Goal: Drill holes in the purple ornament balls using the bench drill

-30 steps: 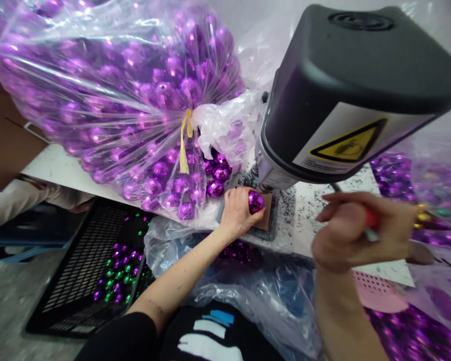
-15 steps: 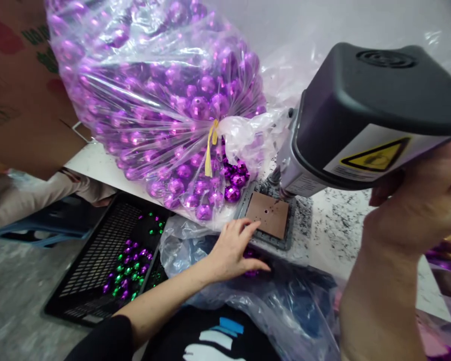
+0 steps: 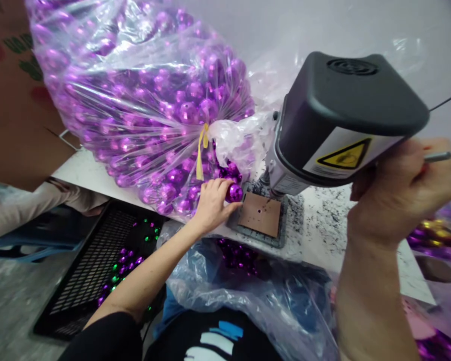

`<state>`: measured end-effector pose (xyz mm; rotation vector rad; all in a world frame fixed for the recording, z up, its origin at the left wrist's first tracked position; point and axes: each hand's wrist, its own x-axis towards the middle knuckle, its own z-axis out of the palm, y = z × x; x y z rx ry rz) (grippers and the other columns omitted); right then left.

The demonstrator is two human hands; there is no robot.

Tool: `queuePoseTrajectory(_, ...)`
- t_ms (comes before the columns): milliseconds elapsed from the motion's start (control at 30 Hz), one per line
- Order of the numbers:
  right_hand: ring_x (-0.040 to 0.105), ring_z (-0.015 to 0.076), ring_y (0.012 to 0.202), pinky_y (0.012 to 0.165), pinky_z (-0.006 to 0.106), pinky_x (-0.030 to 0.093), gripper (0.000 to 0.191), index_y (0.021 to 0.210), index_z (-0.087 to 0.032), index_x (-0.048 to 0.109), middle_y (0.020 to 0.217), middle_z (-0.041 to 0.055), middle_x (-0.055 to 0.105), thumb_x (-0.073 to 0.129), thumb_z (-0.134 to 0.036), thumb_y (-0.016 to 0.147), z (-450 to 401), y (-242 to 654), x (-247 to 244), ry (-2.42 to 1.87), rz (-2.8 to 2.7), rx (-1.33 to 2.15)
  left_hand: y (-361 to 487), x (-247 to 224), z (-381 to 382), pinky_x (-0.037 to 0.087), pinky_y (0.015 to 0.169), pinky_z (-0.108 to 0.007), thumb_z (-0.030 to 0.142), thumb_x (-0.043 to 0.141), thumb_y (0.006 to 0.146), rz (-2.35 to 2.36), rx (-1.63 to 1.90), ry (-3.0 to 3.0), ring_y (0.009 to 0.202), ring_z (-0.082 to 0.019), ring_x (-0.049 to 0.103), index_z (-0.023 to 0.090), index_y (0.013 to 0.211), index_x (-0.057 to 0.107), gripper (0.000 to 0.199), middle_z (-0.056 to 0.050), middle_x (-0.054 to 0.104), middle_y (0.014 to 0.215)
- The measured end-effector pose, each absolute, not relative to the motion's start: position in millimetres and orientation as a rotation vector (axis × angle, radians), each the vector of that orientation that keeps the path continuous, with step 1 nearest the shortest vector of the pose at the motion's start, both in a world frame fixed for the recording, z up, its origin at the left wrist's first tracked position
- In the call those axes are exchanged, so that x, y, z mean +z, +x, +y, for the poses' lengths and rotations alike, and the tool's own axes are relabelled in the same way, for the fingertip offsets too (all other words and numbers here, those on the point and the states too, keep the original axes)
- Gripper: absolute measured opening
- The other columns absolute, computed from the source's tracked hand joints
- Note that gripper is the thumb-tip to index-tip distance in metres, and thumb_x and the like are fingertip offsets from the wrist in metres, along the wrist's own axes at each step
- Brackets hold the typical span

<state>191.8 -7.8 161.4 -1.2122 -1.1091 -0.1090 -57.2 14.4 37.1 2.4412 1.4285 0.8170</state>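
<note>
With thumb and fingers, my left hand (image 3: 213, 203) pinches a shiny purple faceted ball (image 3: 235, 192) beside other loose balls. Just right of it lies a brown square plate (image 3: 260, 214) with a small centre hole, on the grey base (image 3: 276, 241) of a drill press. The black motor housing (image 3: 361, 105) of that press, with a yellow warning label, leans over the plate. Behind the housing my right hand (image 3: 409, 193) is closed around the press's lever (image 3: 438, 157), whose metal end sticks out. The drill bit is hidden.
A big clear bag (image 3: 135, 95) of purple balls, tied with yellow ribbon, fills the back left. Dark shavings litter the white table (image 3: 328, 235). A black crate (image 3: 86, 260) with purple and green balls sits lower left. Clear plastic (image 3: 225, 301) hangs at the table's front.
My left hand has moved from the plate's front edge up and left to the loose balls and taken hold of one. My right hand stays on the lever; the whole view has shifted slightly.
</note>
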Motion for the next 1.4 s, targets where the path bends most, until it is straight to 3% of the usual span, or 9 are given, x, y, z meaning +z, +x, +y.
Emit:
queuePoseTrajectory(233,0.050,0.0067,0.048,0.043,0.021,0.033,0.058,0.077,-0.016,0.046,0.057,-0.0066,0.035,0.051,-0.073,0.087,-6,191,161,-1.208,-1.086,-0.116,-17,15,-2,0.048,0.109,-0.044,0.036,0.072,0.091,1.078,0.836,1.981,0.126,-0.026,0.061,0.024,0.137,0.053,0.051,-0.009,0.065,0.133)
queuePoseTrajectory(633,0.049,0.0030,0.049,0.046,0.018,0.035,0.056,0.077,-0.014,0.047,0.059,-0.0066,0.039,0.050,-0.069,0.090,-12,190,164,-1.247,-1.111,-0.084,9,1,-5,0.048,0.109,-0.043,0.032,0.070,0.093,1.074,0.943,2.132,0.124,-0.025,0.060,0.022,0.137,0.052,0.048,-0.010,0.064,0.131)
queuePoseTrajectory(867,0.046,0.0036,0.047,0.046,0.019,0.036,0.054,0.077,-0.014,0.048,0.055,-0.0074,0.039,0.054,-0.066,0.090,-17,190,168,-1.246,-1.142,0.036,21,4,-13,0.048,0.101,-0.044,0.032,0.066,0.094,1.254,0.873,2.213,0.118,-0.028,0.059,0.020,0.133,0.051,0.043,-0.011,0.064,0.127)
queuePoseTrajectory(1000,0.040,0.0020,0.048,0.048,0.018,0.031,0.054,0.075,-0.015,0.046,0.056,-0.0073,0.036,0.054,-0.066,0.090,-14,190,165,-1.232,-1.130,-0.004,32,-2,-19,0.043,0.106,-0.049,0.033,0.062,0.096,1.327,0.950,2.232,0.122,-0.028,0.059,0.017,0.133,0.047,0.043,-0.013,0.064,0.129)
queuePoseTrajectory(1133,0.034,0.0009,0.052,0.051,0.018,0.026,0.052,0.075,-0.015,0.043,0.060,-0.0063,0.033,0.050,-0.062,0.094,-14,187,161,-1.239,-1.114,-0.115,39,-9,-20,0.032,0.119,-0.054,0.041,0.070,0.092,1.435,1.040,2.217,0.121,-0.028,0.060,0.019,0.130,0.048,0.049,-0.012,0.066,0.127)
queuePoseTrajectory(1400,0.047,0.0041,0.052,0.050,0.021,0.033,0.029,0.081,-0.016,0.053,0.062,-0.0057,0.045,0.054,-0.042,0.096,-51,180,137,-1.314,-1.192,-0.128,41,-12,-19,0.026,0.123,-0.058,0.037,0.073,0.088,1.529,1.029,2.275,0.115,-0.028,0.064,0.019,0.125,0.051,0.047,-0.010,0.068,0.117)
